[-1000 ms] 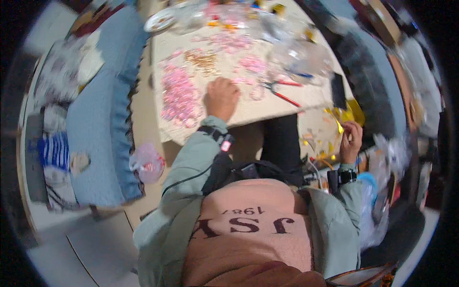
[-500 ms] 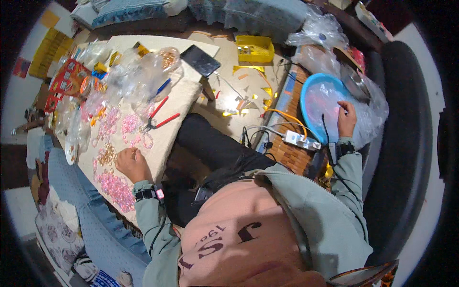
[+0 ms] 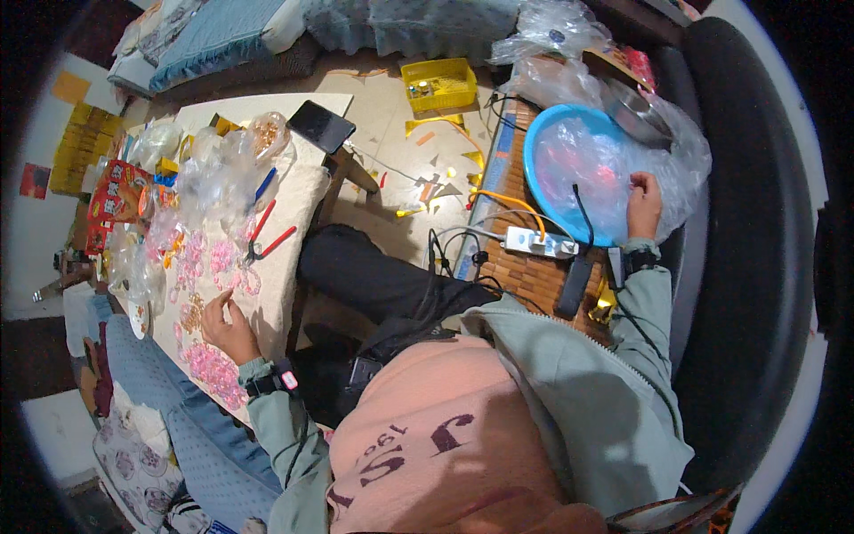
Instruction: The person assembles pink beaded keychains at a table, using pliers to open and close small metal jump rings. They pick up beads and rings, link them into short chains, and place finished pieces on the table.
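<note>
My left hand (image 3: 229, 329) hovers at the near edge of the cloth-covered table, its thumb and fingers apart and nothing visible between them. Beneath and beside it lie gold-coloured rings or beads (image 3: 193, 311) and a heap of pink beads (image 3: 213, 374). More pink bead strands (image 3: 222, 256) spread farther up the cloth, next to red-handled pliers (image 3: 269, 244). On my right, my right hand (image 3: 645, 206) rests with curled fingers at the rim of a blue basin (image 3: 531, 169), against a clear plastic bag (image 3: 685, 191). Whatever those fingers hold is hidden.
A white power strip (image 3: 539, 242) and cables lie on the woven bench (image 3: 525, 283). Plastic bags (image 3: 222, 169) and a phone (image 3: 321, 126) occupy the table's far part. A yellow basket (image 3: 438, 84) stands on the floor among scraps. A metal bowl (image 3: 642, 120) sits behind the basin.
My left hand has loosened from a closed pinch, its fingers now apart. My right hand stays by the basin, fingers still curled. The whole view has shifted slightly.
</note>
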A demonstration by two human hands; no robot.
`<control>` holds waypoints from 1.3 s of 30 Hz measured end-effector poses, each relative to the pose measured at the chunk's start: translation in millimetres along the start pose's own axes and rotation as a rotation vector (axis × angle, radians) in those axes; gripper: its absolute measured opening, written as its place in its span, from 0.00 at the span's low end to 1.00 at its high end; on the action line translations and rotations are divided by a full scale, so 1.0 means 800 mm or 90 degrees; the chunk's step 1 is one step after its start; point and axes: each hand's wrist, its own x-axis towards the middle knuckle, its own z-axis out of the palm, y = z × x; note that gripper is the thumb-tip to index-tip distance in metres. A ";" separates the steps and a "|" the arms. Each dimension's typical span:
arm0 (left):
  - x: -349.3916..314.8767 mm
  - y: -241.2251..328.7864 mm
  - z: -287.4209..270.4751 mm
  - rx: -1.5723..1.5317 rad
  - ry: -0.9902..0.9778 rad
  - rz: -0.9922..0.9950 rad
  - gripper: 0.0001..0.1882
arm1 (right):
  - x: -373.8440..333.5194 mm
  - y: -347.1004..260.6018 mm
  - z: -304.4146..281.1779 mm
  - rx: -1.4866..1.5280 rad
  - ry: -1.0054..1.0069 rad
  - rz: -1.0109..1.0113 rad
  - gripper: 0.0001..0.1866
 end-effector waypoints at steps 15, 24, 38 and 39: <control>-0.028 0.032 -0.070 -0.103 0.062 -0.044 0.07 | -0.060 0.030 0.065 0.108 -0.546 -0.045 0.22; -0.087 0.021 -0.115 -0.138 0.086 -0.170 0.08 | -0.014 0.038 0.054 0.057 -0.356 -0.077 0.13; -0.162 -0.037 -0.104 -0.249 0.019 -0.324 0.11 | 0.025 0.071 0.016 -0.219 -0.148 -0.062 0.21; -0.161 -0.045 -0.096 -0.282 0.009 -0.352 0.11 | 0.029 0.055 0.007 -0.214 -0.141 -0.012 0.21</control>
